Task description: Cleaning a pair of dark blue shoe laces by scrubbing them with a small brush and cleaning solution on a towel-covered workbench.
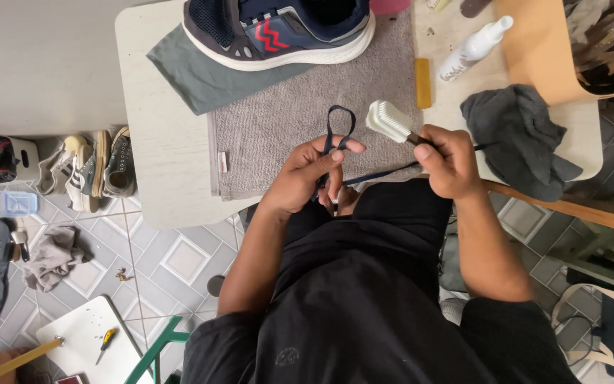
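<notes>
Your black shirt fills the bottom of the view; above it, your left hand (pixel 314 174) pinches a dark blue shoelace (pixel 340 131) — one loop stands up over the fingers, the rest trails right across your lap edge. Your right hand (pixel 450 162) is clenched round the handle of a white brush (pixel 389 121), bristle head just beside the lace loop. Judging by that, the lace is out of the shoe and being scrubbed; the navy sneaker (pixel 278 28) sits unlaced at the far edge of the grey towel (pixel 286 128), well apart from your hands, so re-lacing looks not yet done. Around it on the pale table (pixel 158 142): green cloth (pixel 200 75), white spray bottle (pixel 474 46), dark rag (pixel 516 139), small yellow block (pixel 423 82). Floor is grey patterned tile (pixel 179 259) — worn shoes (pixel 90 171) and a crumpled cloth (pixel 51 256) lie at left
</notes>
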